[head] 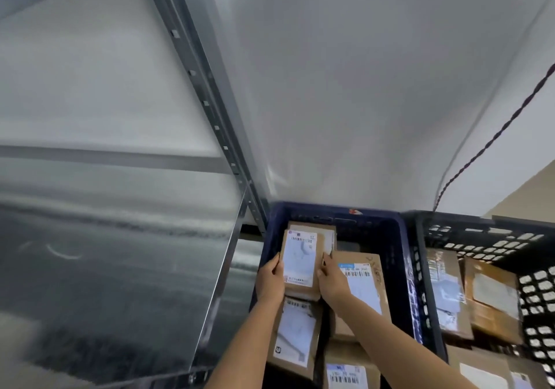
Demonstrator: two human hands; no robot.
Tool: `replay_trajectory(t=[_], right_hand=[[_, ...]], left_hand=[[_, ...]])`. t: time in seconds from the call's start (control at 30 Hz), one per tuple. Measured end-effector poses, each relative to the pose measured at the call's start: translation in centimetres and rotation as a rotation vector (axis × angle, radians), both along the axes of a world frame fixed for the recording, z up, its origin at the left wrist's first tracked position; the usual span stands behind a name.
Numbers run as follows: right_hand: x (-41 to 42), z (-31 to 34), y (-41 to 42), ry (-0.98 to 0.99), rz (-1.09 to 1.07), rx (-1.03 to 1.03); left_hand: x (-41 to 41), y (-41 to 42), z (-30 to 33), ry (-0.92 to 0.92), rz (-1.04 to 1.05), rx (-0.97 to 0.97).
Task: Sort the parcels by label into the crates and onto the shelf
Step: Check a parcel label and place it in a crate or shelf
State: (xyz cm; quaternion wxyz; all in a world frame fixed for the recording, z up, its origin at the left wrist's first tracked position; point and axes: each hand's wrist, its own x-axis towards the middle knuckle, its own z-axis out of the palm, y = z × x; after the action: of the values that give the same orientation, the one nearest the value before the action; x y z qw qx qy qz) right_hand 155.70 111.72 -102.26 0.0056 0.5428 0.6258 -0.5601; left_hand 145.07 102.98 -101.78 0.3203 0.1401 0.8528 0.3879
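A small brown parcel (300,261) with a white label sits label-up over the blue crate (399,256). My left hand (270,282) grips its left edge and my right hand (330,280) grips its right edge. Under and around it the blue crate holds several more labelled brown parcels, such as one (365,286) to the right and another (295,333) below. A black crate (480,232) stands to the right with several brown parcels (447,292) inside. On the left is the metal shelf (120,268).
A slotted metal shelf upright (210,94) rises beside the blue crate's left corner. A white wall stands behind the crates. A twisted dark cable (492,139) hangs down toward the black crate's back edge. The shelf surface looks bare and blurred.
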Motion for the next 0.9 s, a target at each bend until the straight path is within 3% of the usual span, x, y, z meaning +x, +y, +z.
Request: replay_trajectory(t=[0.33, 0.7, 0.9], right_hand=[[-2.2, -1.4, 0.6, -0.195, 0.165, 0.094], [-1.2, -0.4, 1.7, -0.039, 0.132, -0.039], [-1.9, -1.1, 1.0, -0.052, 0.057, 0.069]], left_hand=[[-0.8, 0.4, -2.3, 0.002, 0.057, -0.110], [-1.3, 0.2, -1.4, -0.100, 0.089, -0.084], [-0.7, 0.6, -2.8, 0.030, 0.095, -0.116]])
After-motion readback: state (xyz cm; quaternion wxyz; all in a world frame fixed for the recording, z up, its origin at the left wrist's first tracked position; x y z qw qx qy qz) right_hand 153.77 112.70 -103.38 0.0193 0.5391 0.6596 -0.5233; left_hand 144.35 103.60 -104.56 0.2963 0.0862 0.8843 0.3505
